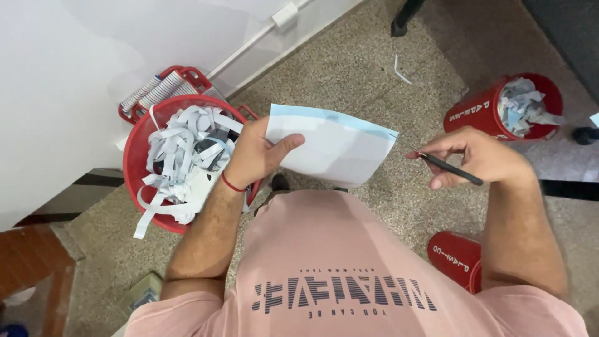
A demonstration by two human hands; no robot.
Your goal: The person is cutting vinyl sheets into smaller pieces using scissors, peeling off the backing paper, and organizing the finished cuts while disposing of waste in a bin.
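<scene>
My left hand (256, 153) grips the left edge of a pale blue and white sheet of paper (331, 146), held out flat in front of my chest. My right hand (480, 156) holds a thin dark cutting tool (446, 165) like a pen, with its tip touching the sheet's right corner. A red thread circles my left wrist.
A red bucket (134, 162) heaped with white paper strips stands on the speckled floor to my left, against a white wall. A second red tub (474, 112) with paper scraps is at the right, another red container (452, 256) by my right elbow.
</scene>
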